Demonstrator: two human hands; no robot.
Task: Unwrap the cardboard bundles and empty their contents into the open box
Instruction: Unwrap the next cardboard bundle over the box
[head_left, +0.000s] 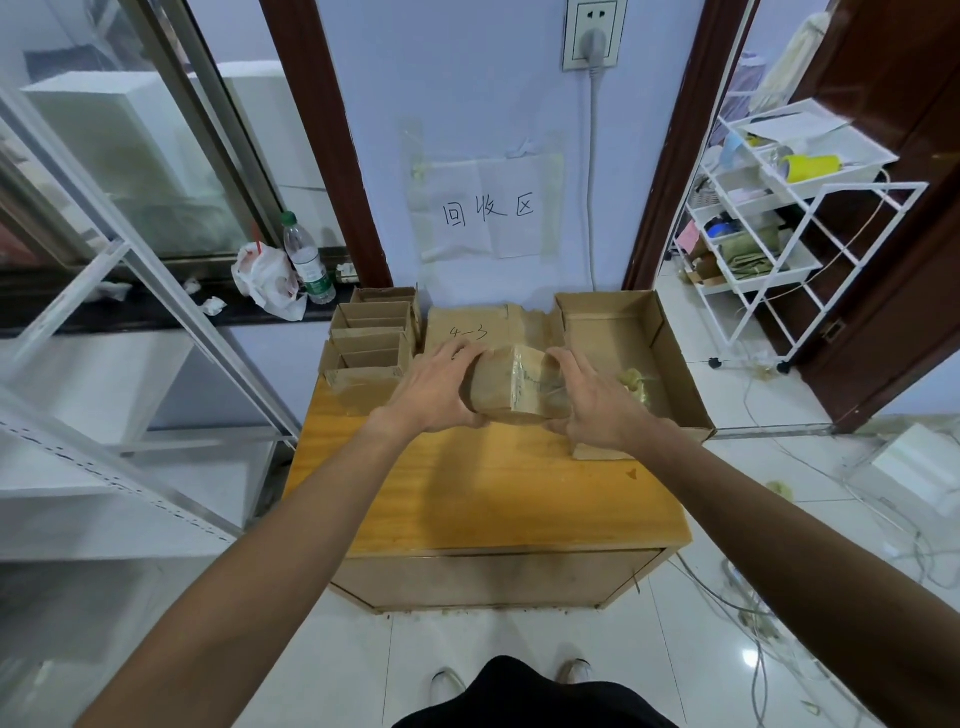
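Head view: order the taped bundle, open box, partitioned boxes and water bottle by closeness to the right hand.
1. taped bundle, gripped by the right hand.
2. open box, just right.
3. partitioned boxes, table's left rear.
4. water bottle, windowsill, far left.

Small room, wooden table (493, 493)
Far blue wall (467, 78) has a paper sign (488, 213) and socket (595, 34). White rack (831, 179) right, window (130, 156) left, shiny white floor (519, 639).

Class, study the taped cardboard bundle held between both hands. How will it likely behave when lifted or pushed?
The bundle probably stays stiff: its boxy shape holds between the left hand and right hand. Glossy tape suggests slippery patches. Flat sides make rolling unlikely.
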